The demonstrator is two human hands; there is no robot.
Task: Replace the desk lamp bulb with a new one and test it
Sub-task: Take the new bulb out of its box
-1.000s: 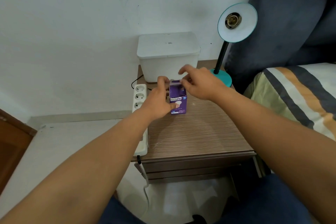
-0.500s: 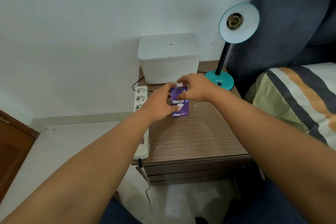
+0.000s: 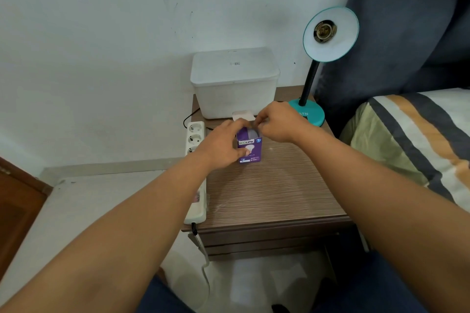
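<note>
Your left hand (image 3: 220,146) clamps the small purple cardboard bulb box (image 3: 249,148) upright on the brown wood-grain bedside table (image 3: 267,193), thumb across its front; your right hand (image 3: 278,122) pinches together at the open top, on a flap or the pale bulb (image 3: 252,132), I cannot tell which; draw straight up, keeping the box pinned; bare tabletop lies in front; behind, the white plastic lidded bin (image 3: 235,84) crowds close; the teal desk lamp (image 3: 328,40), socket empty, waits well apart.

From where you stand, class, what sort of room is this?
Most likely a bedroom: a bed with striped bedding sits beside a small wooden nightstand carrying a desk lamp.
</note>
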